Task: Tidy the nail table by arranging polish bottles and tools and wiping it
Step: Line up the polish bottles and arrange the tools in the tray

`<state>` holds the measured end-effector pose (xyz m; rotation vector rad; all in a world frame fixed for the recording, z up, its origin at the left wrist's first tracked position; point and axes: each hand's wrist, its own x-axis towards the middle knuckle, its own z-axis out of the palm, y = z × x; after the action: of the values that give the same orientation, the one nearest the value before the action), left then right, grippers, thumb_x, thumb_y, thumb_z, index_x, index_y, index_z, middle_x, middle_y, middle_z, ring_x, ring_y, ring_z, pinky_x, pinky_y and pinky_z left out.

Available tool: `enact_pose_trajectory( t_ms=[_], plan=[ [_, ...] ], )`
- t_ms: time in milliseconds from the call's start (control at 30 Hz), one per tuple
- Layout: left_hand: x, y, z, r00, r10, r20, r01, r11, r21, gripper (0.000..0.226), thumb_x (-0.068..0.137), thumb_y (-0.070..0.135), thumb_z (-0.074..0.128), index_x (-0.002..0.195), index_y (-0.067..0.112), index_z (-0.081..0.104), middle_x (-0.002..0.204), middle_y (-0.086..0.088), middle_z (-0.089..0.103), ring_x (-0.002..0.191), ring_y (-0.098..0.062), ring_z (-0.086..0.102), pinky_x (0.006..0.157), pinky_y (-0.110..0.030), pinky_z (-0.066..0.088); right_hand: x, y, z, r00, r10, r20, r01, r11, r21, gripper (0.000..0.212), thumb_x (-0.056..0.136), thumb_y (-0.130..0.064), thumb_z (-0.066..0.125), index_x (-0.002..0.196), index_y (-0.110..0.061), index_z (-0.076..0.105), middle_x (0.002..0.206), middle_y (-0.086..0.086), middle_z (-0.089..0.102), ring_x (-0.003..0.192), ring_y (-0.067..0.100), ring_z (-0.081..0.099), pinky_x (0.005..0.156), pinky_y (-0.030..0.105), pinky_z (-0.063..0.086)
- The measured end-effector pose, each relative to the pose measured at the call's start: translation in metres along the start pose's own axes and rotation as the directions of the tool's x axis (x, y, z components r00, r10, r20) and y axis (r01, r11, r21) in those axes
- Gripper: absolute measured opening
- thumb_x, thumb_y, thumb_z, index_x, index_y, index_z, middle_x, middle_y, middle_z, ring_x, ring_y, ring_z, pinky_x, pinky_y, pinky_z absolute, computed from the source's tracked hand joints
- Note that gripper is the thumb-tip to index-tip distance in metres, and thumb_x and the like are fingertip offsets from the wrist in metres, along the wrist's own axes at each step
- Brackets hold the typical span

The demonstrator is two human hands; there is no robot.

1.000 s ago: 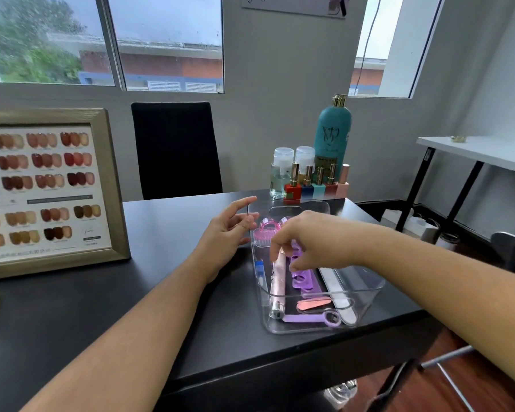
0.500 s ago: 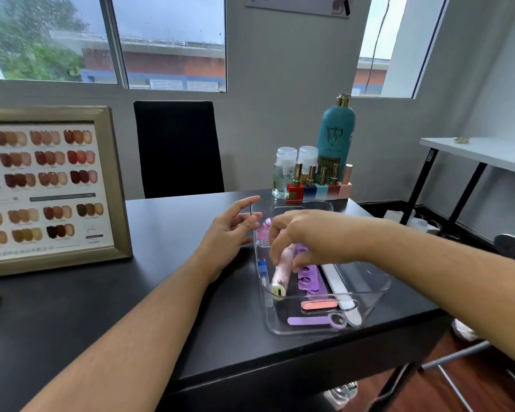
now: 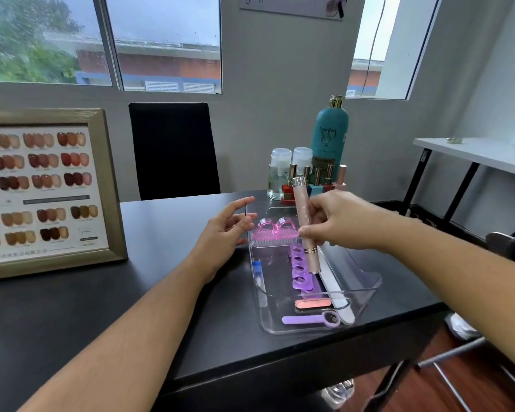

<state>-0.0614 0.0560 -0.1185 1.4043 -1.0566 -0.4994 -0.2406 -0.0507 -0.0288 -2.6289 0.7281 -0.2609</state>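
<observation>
My right hand (image 3: 342, 221) grips a pink glittery nail drill pen (image 3: 304, 215), held nearly upright above the clear plastic tray (image 3: 366, 288). Inside the tray lie a pink nail brush (image 3: 275, 231), purple toe separators (image 3: 301, 270), a white nail file (image 3: 338, 295), a small orange buffer (image 3: 312, 303) and a purple tool (image 3: 309, 319). With fingers spread, my left hand (image 3: 228, 233) rests on the black table (image 3: 107, 316) against the tray's left rim. A row of nail polish bottles (image 3: 318, 179) stands behind the tray.
A tall teal bottle (image 3: 330, 135) and two clear pump bottles (image 3: 280, 171) stand at the table's back. A framed nail colour chart (image 3: 42, 188) leans at the left. A black chair (image 3: 173, 150) faces me; a white side table (image 3: 473, 151) is at the right.
My right hand has lifted the pink drill pen out of the tray and swung it from lying flat to nearly upright. My left hand has stayed by the tray's rim.
</observation>
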Motion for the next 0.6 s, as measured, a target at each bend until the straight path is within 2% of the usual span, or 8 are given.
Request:
enact_pose_trajectory(
  t_ms=[167,333,400,433,533,600],
  plan=[
    [0.0,0.002,0.0,1.0,-0.002,0.002,0.002,1.0,0.012,0.036,0.097,0.021,0.045,0.13,0.035,0.046,0.121,0.001,0.06,0.11,-0.013,0.058,0.071,-0.01,0.051,0.001,0.002,0.004,0.995,0.095,-0.034,-0.096,0.995,-0.038,0.023,0.082,-0.033,0.067,0.079,-0.014,0.055,0.08,0.006,0.068,0.077,0.02,0.067,0.067,0.031,0.056],
    [0.0,0.001,0.0,1.0,-0.005,0.002,0.005,1.0,0.016,0.036,0.097,0.022,0.045,0.131,0.034,0.046,0.119,0.002,0.061,0.109,-0.012,0.059,0.07,-0.01,0.051,-0.001,0.001,0.004,0.988,0.149,-0.034,-0.151,0.985,-0.089,0.023,0.082,-0.031,0.067,0.071,-0.017,0.051,0.076,0.005,0.066,0.069,0.017,0.063,0.056,0.025,0.049],
    [0.0,0.001,0.0,1.0,-0.007,0.002,0.007,1.0,0.013,0.036,0.096,0.022,0.045,0.13,0.034,0.046,0.117,0.003,0.062,0.107,-0.01,0.059,0.069,-0.01,0.051,0.0,0.002,0.007,0.986,0.166,-0.021,-0.168,0.982,-0.089,0.023,0.081,-0.03,0.066,0.071,-0.016,0.052,0.077,0.007,0.068,0.07,0.018,0.065,0.059,0.028,0.053],
    [0.0,0.001,0.0,1.0,-0.007,0.002,0.007,1.0,0.014,0.036,0.096,0.022,0.045,0.13,0.035,0.046,0.117,0.004,0.062,0.107,-0.01,0.059,0.069,-0.01,0.051,0.0,0.002,0.008,0.985,0.173,-0.019,-0.174,0.982,-0.076,0.022,0.082,-0.029,0.066,0.071,-0.015,0.052,0.077,0.008,0.068,0.07,0.019,0.066,0.061,0.029,0.054],
    [0.001,0.0,0.0,1.0,-0.01,-0.004,0.01,1.0,0.013,0.036,0.096,0.022,0.046,0.13,0.035,0.047,0.117,0.003,0.062,0.108,-0.011,0.06,0.073,-0.013,0.052,0.002,0.0,0.011,0.985,0.175,-0.004,-0.175,0.985,0.005,0.022,0.084,-0.024,0.066,0.069,-0.014,0.052,0.068,0.005,0.068,0.053,0.009,0.063,0.048,0.017,0.048],
    [0.0,0.0,0.0,1.0,-0.01,-0.006,0.01,1.0,0.013,0.036,0.096,0.022,0.046,0.13,0.035,0.047,0.118,0.002,0.063,0.108,-0.011,0.06,0.074,-0.015,0.051,0.003,-0.003,0.014,0.985,0.173,0.025,-0.175,0.981,0.087,0.021,0.085,-0.021,0.066,0.07,-0.013,0.053,0.064,0.003,0.068,0.048,0.006,0.062,0.045,0.015,0.047]
  ],
)
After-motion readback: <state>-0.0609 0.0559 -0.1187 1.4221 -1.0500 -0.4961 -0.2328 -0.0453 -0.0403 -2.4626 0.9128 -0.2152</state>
